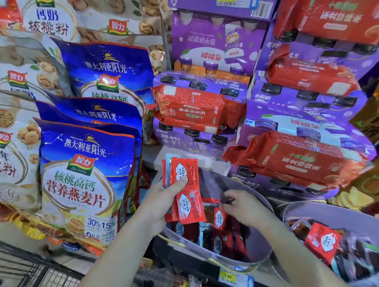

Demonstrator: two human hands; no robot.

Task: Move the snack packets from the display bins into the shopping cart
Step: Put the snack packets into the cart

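Wire shopping cart (pixel 43 276) lower left, yellow price tag (pixel 234 278) on shelf edge, left hand (pixel 165 199) gripping red snack packets (pixel 185 176) over the grey display bin (pixel 256 244) at centre, right hand (pixel 244 206) inside it, grasp indiscernible, blue bags (pixel 82 176) left, purple cartons (pixel 212 45) behind.

Several red snack packets (pixel 184 187) are gripped by the left hand (pixel 161 196) over a grey bin (pixel 258 243); the blurred right hand (pixel 244 206) is held inside it, perhaps touching a packet.
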